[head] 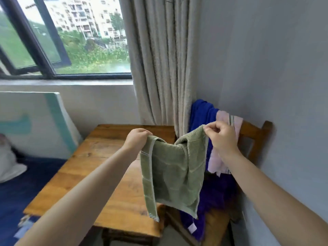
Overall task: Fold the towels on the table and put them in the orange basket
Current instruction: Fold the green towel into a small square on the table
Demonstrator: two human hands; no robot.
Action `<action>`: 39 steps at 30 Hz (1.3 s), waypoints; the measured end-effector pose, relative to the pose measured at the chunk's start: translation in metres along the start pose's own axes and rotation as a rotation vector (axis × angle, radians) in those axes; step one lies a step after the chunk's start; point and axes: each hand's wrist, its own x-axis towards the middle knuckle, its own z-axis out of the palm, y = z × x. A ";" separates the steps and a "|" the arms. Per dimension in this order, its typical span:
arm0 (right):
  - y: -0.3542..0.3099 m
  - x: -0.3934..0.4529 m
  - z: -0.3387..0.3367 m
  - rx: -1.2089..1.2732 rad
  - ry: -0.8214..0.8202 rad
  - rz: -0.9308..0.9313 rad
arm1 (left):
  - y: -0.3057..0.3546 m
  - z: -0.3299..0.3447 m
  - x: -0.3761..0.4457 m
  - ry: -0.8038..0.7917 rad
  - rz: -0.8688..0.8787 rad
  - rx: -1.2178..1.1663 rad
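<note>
Pinching the green towel [172, 173] by its top corners, left hand [136, 139] and right hand [221, 137] risk uneven folding as slack sags between them above the bench [110, 174].

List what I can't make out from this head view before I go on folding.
- Orange basket: not in the head view at all.
- Blue towel and pink towel on the chair: partly hidden by the green towel and the right hand.
- Table: its right edge is covered by the hanging green towel.
- Left hand: fingertips hidden behind the towel's corner.
- Bottom left corner: blurred, objects unreadable.
</note>
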 end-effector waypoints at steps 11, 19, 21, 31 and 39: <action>-0.025 -0.039 0.151 0.089 -0.269 0.071 | -0.102 -0.136 -0.035 0.300 -0.056 0.794; -0.048 -0.049 0.253 0.086 -0.318 0.184 | -0.163 -0.225 0.004 0.354 -0.272 0.633; -0.045 -0.046 0.274 0.051 -0.299 0.228 | -0.176 -0.247 0.020 0.366 -0.336 0.532; -0.017 -0.010 0.330 0.133 0.036 0.621 | -0.233 -0.331 0.106 0.543 -0.626 -0.359; -0.019 0.025 0.415 -0.020 0.005 0.584 | -0.242 -0.319 0.158 0.267 -0.725 -0.353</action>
